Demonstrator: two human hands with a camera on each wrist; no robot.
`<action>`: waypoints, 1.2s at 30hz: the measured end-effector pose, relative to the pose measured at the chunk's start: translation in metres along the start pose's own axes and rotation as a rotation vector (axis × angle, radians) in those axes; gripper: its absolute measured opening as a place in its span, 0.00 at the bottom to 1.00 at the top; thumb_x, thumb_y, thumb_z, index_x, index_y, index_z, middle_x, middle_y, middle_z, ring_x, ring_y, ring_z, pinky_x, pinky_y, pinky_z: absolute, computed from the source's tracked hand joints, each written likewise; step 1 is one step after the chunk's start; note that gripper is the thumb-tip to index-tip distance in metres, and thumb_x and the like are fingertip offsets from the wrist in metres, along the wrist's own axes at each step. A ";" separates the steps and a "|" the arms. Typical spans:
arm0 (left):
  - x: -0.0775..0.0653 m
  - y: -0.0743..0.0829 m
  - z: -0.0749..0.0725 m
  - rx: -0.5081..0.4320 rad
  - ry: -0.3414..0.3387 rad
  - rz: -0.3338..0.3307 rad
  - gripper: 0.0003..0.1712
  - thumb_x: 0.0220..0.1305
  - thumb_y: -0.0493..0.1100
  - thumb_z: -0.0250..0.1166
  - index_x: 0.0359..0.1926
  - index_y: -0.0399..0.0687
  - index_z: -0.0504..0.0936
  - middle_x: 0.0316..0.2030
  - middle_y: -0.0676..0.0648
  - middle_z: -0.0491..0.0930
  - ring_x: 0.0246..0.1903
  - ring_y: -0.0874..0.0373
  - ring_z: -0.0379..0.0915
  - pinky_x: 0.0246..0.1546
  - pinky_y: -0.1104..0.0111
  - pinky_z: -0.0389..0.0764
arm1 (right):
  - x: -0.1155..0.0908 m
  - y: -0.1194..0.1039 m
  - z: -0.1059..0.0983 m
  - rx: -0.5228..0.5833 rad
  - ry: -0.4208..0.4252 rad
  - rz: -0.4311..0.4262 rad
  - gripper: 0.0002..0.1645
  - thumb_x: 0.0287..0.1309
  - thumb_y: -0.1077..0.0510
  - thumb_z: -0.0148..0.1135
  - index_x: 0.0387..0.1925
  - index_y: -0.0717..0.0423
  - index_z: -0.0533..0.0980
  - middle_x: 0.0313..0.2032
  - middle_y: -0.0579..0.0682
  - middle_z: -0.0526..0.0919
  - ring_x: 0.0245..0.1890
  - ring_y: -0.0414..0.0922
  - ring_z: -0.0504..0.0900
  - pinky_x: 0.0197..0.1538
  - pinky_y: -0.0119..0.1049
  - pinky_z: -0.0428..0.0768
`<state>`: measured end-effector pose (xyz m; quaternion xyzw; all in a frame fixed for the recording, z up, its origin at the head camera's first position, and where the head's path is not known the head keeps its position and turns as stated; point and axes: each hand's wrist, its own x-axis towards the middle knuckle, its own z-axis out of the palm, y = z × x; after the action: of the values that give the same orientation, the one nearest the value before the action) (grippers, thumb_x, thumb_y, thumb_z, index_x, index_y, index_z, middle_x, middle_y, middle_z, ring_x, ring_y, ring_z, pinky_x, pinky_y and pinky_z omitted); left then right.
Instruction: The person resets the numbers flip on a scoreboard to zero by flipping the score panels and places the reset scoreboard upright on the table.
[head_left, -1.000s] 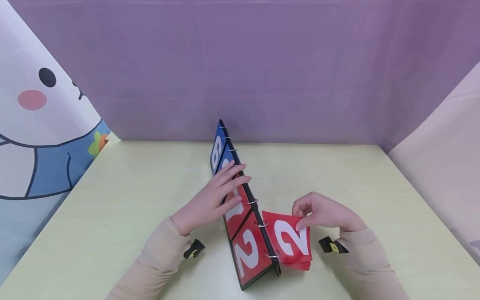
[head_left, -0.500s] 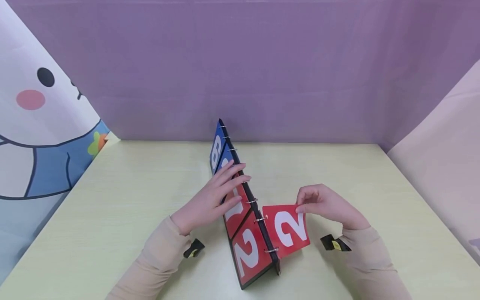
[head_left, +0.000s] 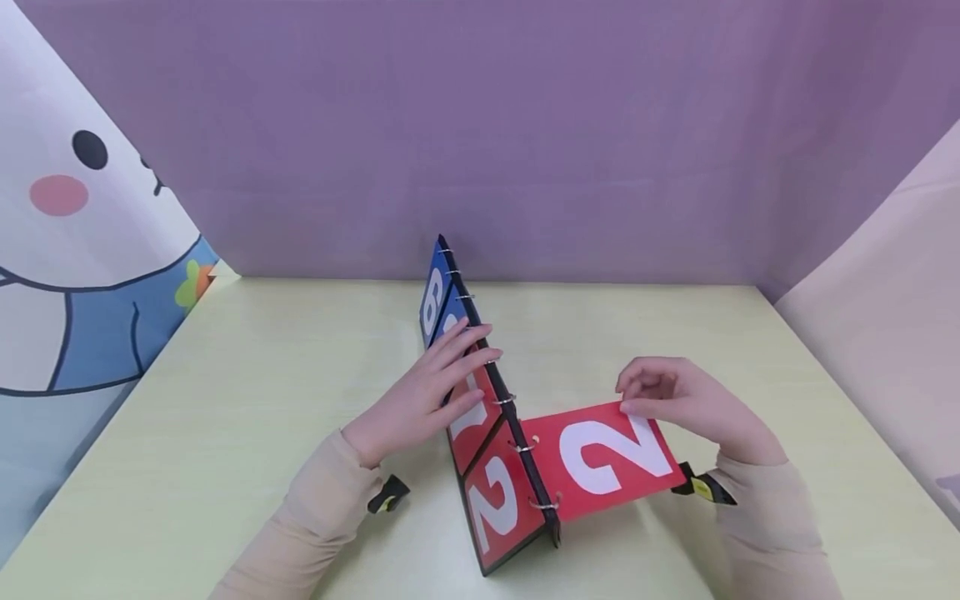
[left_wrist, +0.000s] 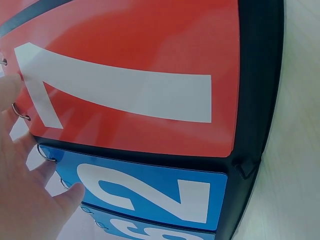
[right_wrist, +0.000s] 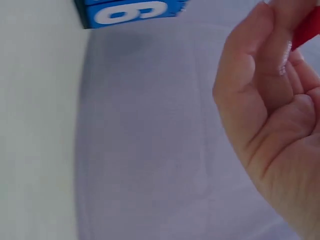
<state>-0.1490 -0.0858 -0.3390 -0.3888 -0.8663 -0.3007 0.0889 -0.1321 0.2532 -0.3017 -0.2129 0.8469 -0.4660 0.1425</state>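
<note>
A flip scoreboard with a black frame (head_left: 533, 477) stands tented on the table, running away from me. My left hand (head_left: 422, 402) rests on its left face, fingers straight and reaching over the ringed top edge. In the left wrist view a red card with a white 1 (left_wrist: 150, 95) and a blue card with a 2 (left_wrist: 145, 190) lie beside that hand. On the right side, my right hand (head_left: 693, 404) pinches the far outer corner of a red number card (head_left: 618, 458) marked 2, lifted out from its rings. Another red 2 card (head_left: 492, 504) lies on the left face.
The pale wooden table (head_left: 285, 358) spreads on both sides. A purple cloth wall (head_left: 480, 142) closes the back, close to the scoreboard's far end. A cartoon-printed cloth (head_left: 97, 317) hangs at left, a pale one (head_left: 900, 275) at right.
My right hand has moved to the right and slightly away from me, drawing the red card from a drooping slant to spread outward nearly flat. The left hand has stayed in place.
</note>
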 end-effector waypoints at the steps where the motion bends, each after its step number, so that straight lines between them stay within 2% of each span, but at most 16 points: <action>1: 0.000 0.000 0.000 -0.001 0.000 0.001 0.28 0.65 0.49 0.57 0.65 0.52 0.67 0.71 0.47 0.54 0.73 0.45 0.39 0.64 0.49 0.60 | -0.004 -0.003 -0.002 -0.005 0.003 0.009 0.11 0.56 0.59 0.62 0.40 0.59 0.74 0.34 0.53 0.80 0.32 0.43 0.81 0.33 0.39 0.82; 4: 0.000 0.000 0.001 -0.004 -0.001 0.004 0.28 0.65 0.49 0.57 0.65 0.52 0.66 0.71 0.46 0.53 0.73 0.45 0.39 0.64 0.49 0.60 | -0.016 -0.009 -0.008 0.032 0.012 0.012 0.14 0.56 0.61 0.62 0.45 0.55 0.73 0.38 0.53 0.80 0.34 0.44 0.82 0.33 0.41 0.83; 7: -0.001 0.001 0.000 -0.010 -0.004 -0.001 0.28 0.65 0.49 0.57 0.65 0.52 0.66 0.71 0.46 0.53 0.73 0.45 0.38 0.64 0.49 0.60 | -0.027 -0.013 -0.014 0.086 0.025 -0.054 0.19 0.58 0.67 0.58 0.51 0.52 0.72 0.40 0.49 0.80 0.35 0.45 0.83 0.32 0.42 0.83; 11: -0.001 0.002 -0.001 -0.014 -0.006 -0.011 0.28 0.65 0.49 0.57 0.65 0.52 0.66 0.71 0.46 0.53 0.73 0.45 0.38 0.64 0.49 0.60 | -0.036 -0.017 -0.016 0.217 0.064 -0.210 0.26 0.60 0.76 0.47 0.56 0.53 0.69 0.46 0.45 0.78 0.38 0.43 0.83 0.33 0.39 0.83; 14: -0.002 0.002 -0.001 -0.017 -0.003 -0.013 0.28 0.65 0.48 0.57 0.65 0.52 0.66 0.71 0.46 0.53 0.73 0.45 0.38 0.64 0.49 0.61 | -0.039 -0.022 -0.013 0.349 0.078 -0.311 0.31 0.60 0.79 0.38 0.60 0.54 0.67 0.50 0.47 0.76 0.43 0.41 0.81 0.34 0.36 0.83; 16: -0.002 0.002 -0.001 -0.018 0.000 -0.011 0.28 0.65 0.48 0.57 0.65 0.52 0.66 0.71 0.46 0.53 0.73 0.44 0.38 0.63 0.49 0.61 | -0.040 -0.025 -0.008 0.427 0.067 -0.407 0.32 0.60 0.79 0.33 0.62 0.58 0.64 0.53 0.51 0.74 0.46 0.43 0.79 0.36 0.36 0.83; 18: -0.002 0.002 -0.001 -0.020 0.001 -0.011 0.28 0.65 0.48 0.57 0.65 0.52 0.66 0.71 0.46 0.53 0.73 0.44 0.38 0.63 0.49 0.61 | -0.041 -0.029 -0.002 0.463 0.071 -0.508 0.31 0.60 0.77 0.34 0.64 0.64 0.60 0.55 0.54 0.73 0.48 0.45 0.78 0.37 0.36 0.83; 21: -0.002 0.001 0.000 -0.020 -0.001 -0.012 0.28 0.65 0.48 0.57 0.66 0.52 0.66 0.71 0.46 0.52 0.73 0.45 0.38 0.63 0.49 0.62 | -0.042 -0.034 0.009 0.485 0.109 -0.649 0.30 0.60 0.73 0.42 0.65 0.72 0.55 0.56 0.59 0.70 0.52 0.47 0.75 0.39 0.34 0.82; 23: -0.002 0.001 0.001 -0.021 -0.001 -0.013 0.29 0.65 0.48 0.57 0.66 0.52 0.66 0.72 0.46 0.52 0.73 0.45 0.38 0.63 0.49 0.62 | -0.043 -0.039 0.017 0.481 0.148 -0.689 0.33 0.58 0.72 0.48 0.65 0.73 0.54 0.57 0.59 0.70 0.54 0.47 0.73 0.40 0.33 0.82; 29: -0.004 0.001 0.001 -0.029 0.005 -0.008 0.29 0.65 0.48 0.57 0.66 0.53 0.65 0.72 0.46 0.52 0.73 0.45 0.37 0.62 0.49 0.64 | -0.043 -0.058 0.047 0.415 0.290 -0.687 0.45 0.43 0.86 0.51 0.66 0.72 0.52 0.54 0.57 0.70 0.53 0.45 0.73 0.39 0.32 0.82; 32: -0.004 0.000 0.001 -0.033 0.014 -0.001 0.29 0.65 0.48 0.57 0.66 0.53 0.65 0.72 0.47 0.52 0.73 0.46 0.37 0.61 0.49 0.64 | -0.039 -0.064 0.063 0.294 0.359 -0.731 0.47 0.46 0.79 0.59 0.67 0.72 0.50 0.53 0.54 0.71 0.52 0.43 0.74 0.39 0.29 0.81; 36: -0.003 0.000 0.002 -0.038 0.021 0.012 0.28 0.65 0.48 0.57 0.66 0.53 0.65 0.72 0.47 0.52 0.73 0.46 0.37 0.62 0.49 0.64 | -0.031 -0.067 0.081 0.081 0.360 -0.795 0.42 0.52 0.62 0.65 0.61 0.77 0.54 0.53 0.53 0.72 0.53 0.39 0.74 0.43 0.26 0.80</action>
<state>-0.1466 -0.0867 -0.3422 -0.3924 -0.8572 -0.3204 0.0922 -0.0543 0.1777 -0.2857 -0.4321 0.6914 -0.5470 -0.1896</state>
